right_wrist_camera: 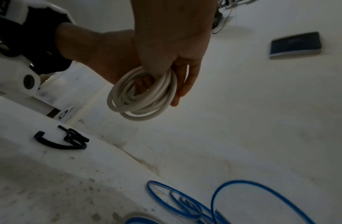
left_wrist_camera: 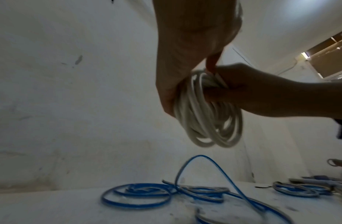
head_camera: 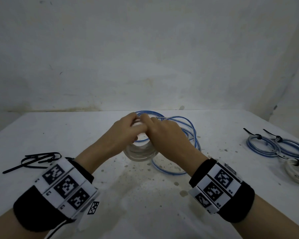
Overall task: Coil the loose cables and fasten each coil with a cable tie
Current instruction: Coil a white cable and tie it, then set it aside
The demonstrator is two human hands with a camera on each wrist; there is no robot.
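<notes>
A white cable coil (head_camera: 139,151) hangs just above the table (head_camera: 59,131) at its middle, held between both hands. My left hand (head_camera: 130,126) grips the coil's top from the left, and my right hand (head_camera: 155,128) grips it from the right. In the left wrist view the white coil (left_wrist_camera: 206,119) dangles below the left hand (left_wrist_camera: 178,84), with the right hand (left_wrist_camera: 248,91) clasping its upper turns. The right wrist view shows the thumb of the right hand (right_wrist_camera: 166,60) over the white coil (right_wrist_camera: 141,98). A loose blue cable (head_camera: 190,130) sprawls on the table behind and beneath the hands.
Several black cable ties (head_camera: 36,160) lie at the left. Two tied blue coils (head_camera: 261,146) (head_camera: 293,149) and a tied white coil (head_camera: 296,171) rest at the right edge. A stained wall (head_camera: 145,57) rises behind the table.
</notes>
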